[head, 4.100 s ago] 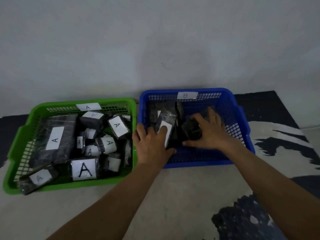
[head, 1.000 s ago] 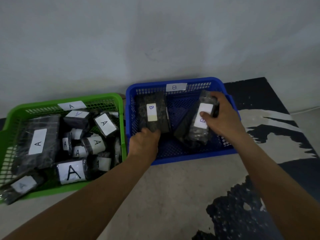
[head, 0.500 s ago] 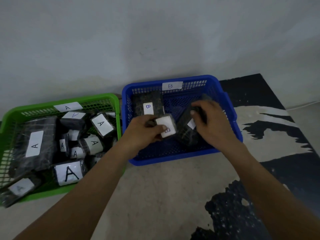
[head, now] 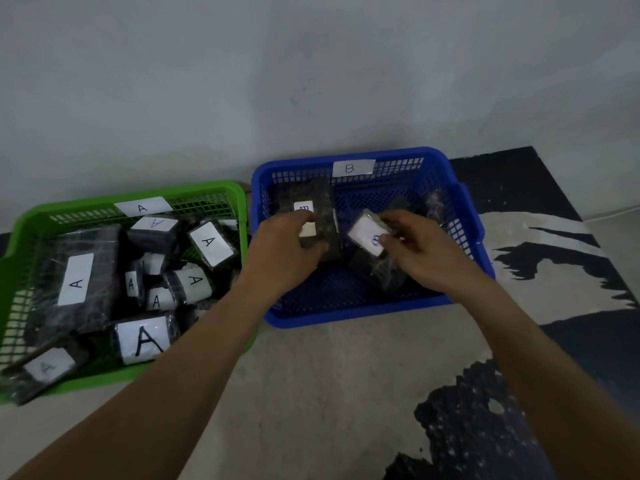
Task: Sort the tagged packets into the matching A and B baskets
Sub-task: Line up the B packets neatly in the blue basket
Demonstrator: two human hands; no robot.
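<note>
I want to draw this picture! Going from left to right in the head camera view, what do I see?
Green basket full of A packets → left hand on a long B packet → small B packet → right hand, all three in the blue basket → dark mat patch.

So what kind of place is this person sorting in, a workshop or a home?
Probably the floor of a plain room, not a workshop. The green basket and blue basket sit directly on a bare floor against a blank wall, with a dark patterned mat to the right. No bench or tools show.
</note>
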